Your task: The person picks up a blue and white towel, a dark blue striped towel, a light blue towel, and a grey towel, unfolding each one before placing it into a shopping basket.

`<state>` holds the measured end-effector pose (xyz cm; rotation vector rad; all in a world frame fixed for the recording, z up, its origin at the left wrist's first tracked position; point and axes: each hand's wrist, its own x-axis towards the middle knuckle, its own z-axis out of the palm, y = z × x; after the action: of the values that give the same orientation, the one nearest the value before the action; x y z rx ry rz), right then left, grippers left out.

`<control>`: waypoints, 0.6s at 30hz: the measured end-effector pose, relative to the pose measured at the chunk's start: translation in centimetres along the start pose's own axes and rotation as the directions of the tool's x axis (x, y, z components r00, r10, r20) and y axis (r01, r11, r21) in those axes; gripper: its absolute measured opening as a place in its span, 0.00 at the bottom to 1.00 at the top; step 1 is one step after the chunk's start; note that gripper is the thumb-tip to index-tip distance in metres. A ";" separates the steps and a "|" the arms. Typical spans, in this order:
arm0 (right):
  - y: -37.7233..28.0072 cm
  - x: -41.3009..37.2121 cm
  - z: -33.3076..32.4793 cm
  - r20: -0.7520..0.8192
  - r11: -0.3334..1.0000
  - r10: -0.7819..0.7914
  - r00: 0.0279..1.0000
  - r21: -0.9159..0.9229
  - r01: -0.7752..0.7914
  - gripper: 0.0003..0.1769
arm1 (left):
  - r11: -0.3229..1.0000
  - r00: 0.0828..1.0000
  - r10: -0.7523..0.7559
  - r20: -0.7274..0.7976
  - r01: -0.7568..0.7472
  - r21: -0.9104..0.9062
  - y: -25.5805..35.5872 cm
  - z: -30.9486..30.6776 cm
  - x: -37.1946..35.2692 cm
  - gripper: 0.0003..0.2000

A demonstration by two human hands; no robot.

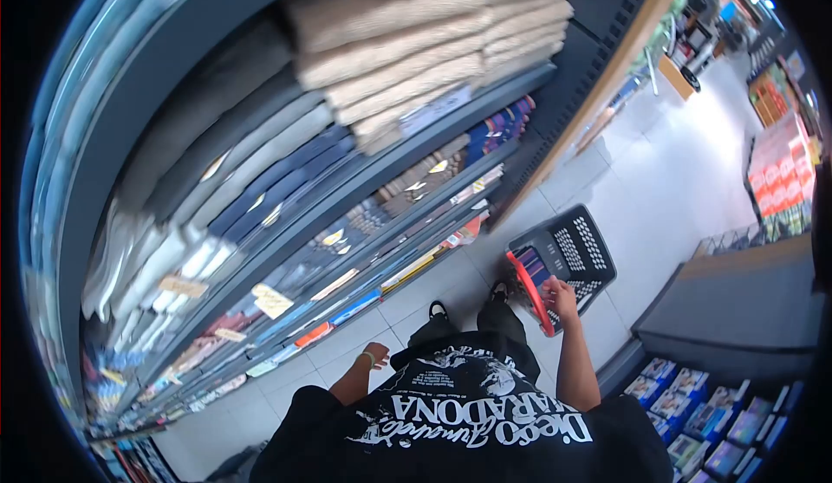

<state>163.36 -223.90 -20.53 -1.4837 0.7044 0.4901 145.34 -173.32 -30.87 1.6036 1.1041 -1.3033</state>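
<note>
A dark shopping basket (582, 245) with a red handle (530, 292) stands tilted at my right side, with some dark striped items (530, 266) inside. My right hand (559, 297) is at the handle side of the basket, its fingers bent; whether they grip the handle is too blurred to tell. My left hand (375, 355), with a band at the wrist, hangs low beside my body near the shelves, its fingers curled and too small to make out clearly.
Shelves (347, 193) of folded towels (416, 28) and other packed textiles run along the left. A grey display block (745, 297) and boxed goods (685, 396) stand at the right. Tiled aisle floor (641, 171) stretches ahead towards red boxes (780, 175).
</note>
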 end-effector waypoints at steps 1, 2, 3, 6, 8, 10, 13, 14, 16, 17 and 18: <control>-0.7 -0.3 1.2 0.025 0.998 -0.007 1.000 -0.066 0.008 0.21 | 1.000 1.000 0.010 0.008 -0.010 -0.006 -1.0 0.3 -0.3 0.13; -1.3 -0.6 2.6 0.049 0.979 -0.057 0.997 -0.194 0.066 0.24 | 1.000 1.000 0.019 0.015 -0.019 -0.011 -1.9 0.5 -0.6 0.13; -1.6 -0.7 3.8 0.070 0.974 -0.064 0.996 -0.211 0.077 0.24 | 0.999 1.000 0.021 0.012 -0.021 -0.039 -3.5 0.5 1.4 0.13; -0.4 0.9 6.1 0.095 0.730 -0.334 0.938 -0.603 0.322 0.26 | 0.218 0.636 0.739 0.223 -0.539 0.814 -6.1 0.9 7.0 0.14; -0.5 1.1 7.3 0.068 0.626 -0.342 0.937 -0.727 0.281 0.26 | 0.270 0.536 0.825 0.181 -0.654 0.707 -6.5 1.2 10.0 0.13; -1.2 -0.3 8.6 -0.050 0.546 -0.313 0.948 -0.826 0.137 0.25 | 0.292 0.439 0.890 0.125 -0.758 0.583 -5.1 3.4 8.4 0.13; -2.0 -1.8 9.9 -0.116 0.511 -0.345 0.931 -0.855 0.082 0.28 | 0.898 0.961 0.277 0.017 -0.252 -0.361 -2.2 1.3 1.8 0.13; -2.4 -2.6 10.3 -0.128 0.482 -0.375 0.918 -0.873 0.075 0.27 | 0.895 0.956 0.294 -0.002 -0.276 -0.350 -2.2 1.4 2.2 0.13; -2.7 -3.2 10.6 -0.112 0.456 -0.396 0.912 -0.885 0.089 0.26 | 0.897 0.951 0.307 -0.028 -0.299 -0.325 -2.3 1.4 2.2 0.13; -2.8 -3.4 10.4 -0.099 0.430 -0.411 0.906 -0.897 0.098 0.26 | 0.898 0.950 0.311 -0.023 -0.302 -0.321 -2.3 1.6 2.2 0.13; -2.7 -3.3 10.2 -0.108 0.434 -0.412 0.905 -0.897 0.090 0.26 | 0.918 0.956 0.292 -0.028 -0.289 -0.271 -2.2 1.6 1.8 0.13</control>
<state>164.14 -213.51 -16.75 -2.6899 0.4277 0.3822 142.92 -173.79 -33.04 1.4825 0.9474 -0.9210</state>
